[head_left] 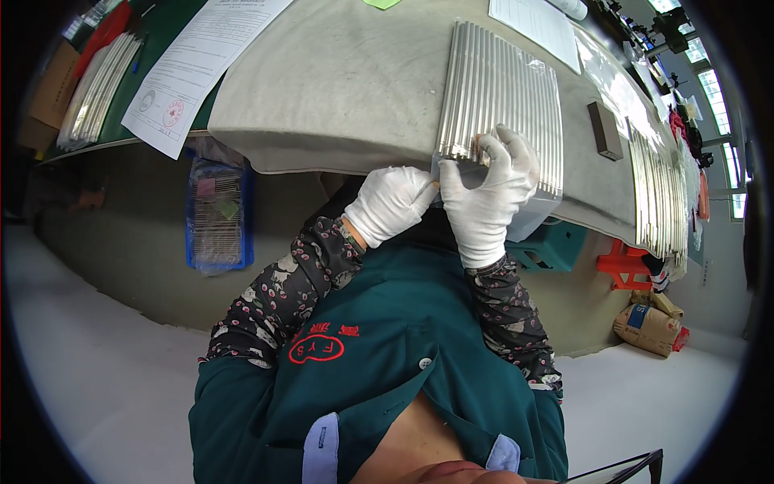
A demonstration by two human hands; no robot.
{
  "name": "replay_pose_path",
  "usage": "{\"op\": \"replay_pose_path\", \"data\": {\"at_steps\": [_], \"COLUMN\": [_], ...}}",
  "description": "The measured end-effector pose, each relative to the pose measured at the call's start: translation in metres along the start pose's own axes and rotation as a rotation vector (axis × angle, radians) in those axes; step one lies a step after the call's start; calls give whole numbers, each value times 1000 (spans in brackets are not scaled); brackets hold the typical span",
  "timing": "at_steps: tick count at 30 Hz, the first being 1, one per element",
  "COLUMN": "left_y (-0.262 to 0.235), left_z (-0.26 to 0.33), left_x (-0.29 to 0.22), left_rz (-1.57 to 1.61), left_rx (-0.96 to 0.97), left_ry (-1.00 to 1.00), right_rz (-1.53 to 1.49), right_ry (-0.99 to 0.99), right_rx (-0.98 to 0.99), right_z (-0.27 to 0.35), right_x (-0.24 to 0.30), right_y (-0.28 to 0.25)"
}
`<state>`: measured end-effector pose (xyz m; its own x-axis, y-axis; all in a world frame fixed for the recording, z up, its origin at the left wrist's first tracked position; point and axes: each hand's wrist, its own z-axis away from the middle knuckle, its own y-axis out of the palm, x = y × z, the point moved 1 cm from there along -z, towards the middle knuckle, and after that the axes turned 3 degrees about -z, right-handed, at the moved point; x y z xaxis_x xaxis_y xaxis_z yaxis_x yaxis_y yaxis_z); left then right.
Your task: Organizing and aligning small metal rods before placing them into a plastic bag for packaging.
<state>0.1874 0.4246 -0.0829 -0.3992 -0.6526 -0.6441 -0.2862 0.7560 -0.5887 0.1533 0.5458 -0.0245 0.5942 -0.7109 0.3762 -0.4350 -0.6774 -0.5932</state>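
Silver metal rods (pixel 504 85) lie side by side in a clear plastic tray (pixel 538 211) on the grey-covered table. My right hand (pixel 488 194), in a white glove with a bare fingertip showing, is over the near end of these rods. Its thumb and fingers are spread apart, the fingertips at the rods' ends; no rod is lifted. My left hand (pixel 391 203), gloved too, is closed beside the near left corner of the tray. Thumb and forefinger are pinched together, and whatever they hold is too small to make out.
A dark block (pixel 605 131) and another bundle of rods (pixel 659 194) lie at the right. Printed paper (pixel 201 73) overhangs the left table. Below stand a blue crate (pixel 219 211) of wrapped rods, a green stool (pixel 556 244), a red stool (pixel 622 264) and a sack (pixel 647 327).
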Motion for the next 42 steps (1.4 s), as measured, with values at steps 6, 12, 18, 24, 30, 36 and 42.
{"op": "replay_pose_path", "data": {"at_steps": [6, 12, 18, 24, 30, 36, 42], "left_y": [-2, 0, 3, -4, -7, -4, -4], "left_z": [-4, -2, 7, 3, 2, 6, 8], "left_x": [1, 6, 19, 12, 12, 16, 22], "left_rz": [-26, -30, 17, -3, 58, 80, 53], "left_rx": [0, 38, 90, 37, 57, 68, 92], "left_ry": [14, 14, 25, 61, 13, -38, -36], "right_rz": [3, -15, -104, 41, 22, -8, 35], "right_ry": [-10, -21, -185, -181, -143, -139, -89], "right_rx": [5, -36, 121, 214, 273, 185, 274], "right_z": [-5, -3, 21, 31, 27, 32, 28], "right_x": [3, 4, 23, 18, 22, 15, 19], "right_y": [4, 3, -11, 0, -2, -3, -6]}}
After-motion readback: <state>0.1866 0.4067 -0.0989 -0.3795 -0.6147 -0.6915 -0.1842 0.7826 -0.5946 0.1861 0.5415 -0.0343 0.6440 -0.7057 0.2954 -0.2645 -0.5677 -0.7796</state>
